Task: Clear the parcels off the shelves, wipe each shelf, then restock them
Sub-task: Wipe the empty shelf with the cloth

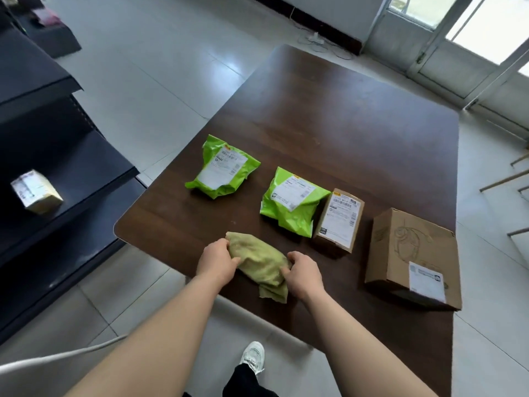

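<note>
4 parcels [294,202] are set on the table [343,124]; 1 box [35,191] is left on the shelf [86,173]. The cloth [262,263] is gripped by the fingers of the left hand [217,260] and right hand [305,272]; wiping is judged pending.

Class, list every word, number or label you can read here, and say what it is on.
Nothing can be read.
Left green mailer bag: shipping label, blurred.
Right green mailer bag: shipping label, blurred.
Small cardboard box: barcode label, blurred.
Large cardboard box: white sticker, blurred.
Box on the shelf: label, blurred.
</note>
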Demonstrator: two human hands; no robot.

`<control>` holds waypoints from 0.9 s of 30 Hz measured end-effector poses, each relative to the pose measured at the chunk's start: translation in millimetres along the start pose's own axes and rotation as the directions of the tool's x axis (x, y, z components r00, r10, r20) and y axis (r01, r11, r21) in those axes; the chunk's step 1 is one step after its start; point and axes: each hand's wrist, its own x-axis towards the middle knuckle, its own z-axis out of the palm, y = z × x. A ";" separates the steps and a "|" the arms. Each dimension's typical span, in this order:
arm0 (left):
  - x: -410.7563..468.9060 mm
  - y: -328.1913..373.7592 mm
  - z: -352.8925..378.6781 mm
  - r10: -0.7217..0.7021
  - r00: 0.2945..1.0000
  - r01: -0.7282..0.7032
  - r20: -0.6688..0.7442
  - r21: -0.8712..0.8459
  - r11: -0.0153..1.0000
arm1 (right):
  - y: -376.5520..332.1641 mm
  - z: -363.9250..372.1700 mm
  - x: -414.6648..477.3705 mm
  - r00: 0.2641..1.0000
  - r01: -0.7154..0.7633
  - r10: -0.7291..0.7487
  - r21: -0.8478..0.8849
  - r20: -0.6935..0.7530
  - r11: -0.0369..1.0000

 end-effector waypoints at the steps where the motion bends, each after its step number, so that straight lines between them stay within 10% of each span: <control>1: 1.5 0.8 1.8 -0.002 1.000 0.002 -0.009 0.000 1.000 | -0.1 2.4 1.4 1.000 -0.005 0.005 0.000 -0.005 1.000; 23: -21.3 5.1 -138.7 0.184 0.955 -0.281 -0.232 -0.515 0.810 | -129.8 -72.7 -19.7 0.953 0.301 -0.274 0.525 -0.130 0.796; 27: -36.9 -32.6 -186.8 0.219 0.943 -0.304 -0.250 -0.387 0.870 | -185.3 -68.3 -35.3 0.939 0.306 -0.341 0.583 -0.052 0.753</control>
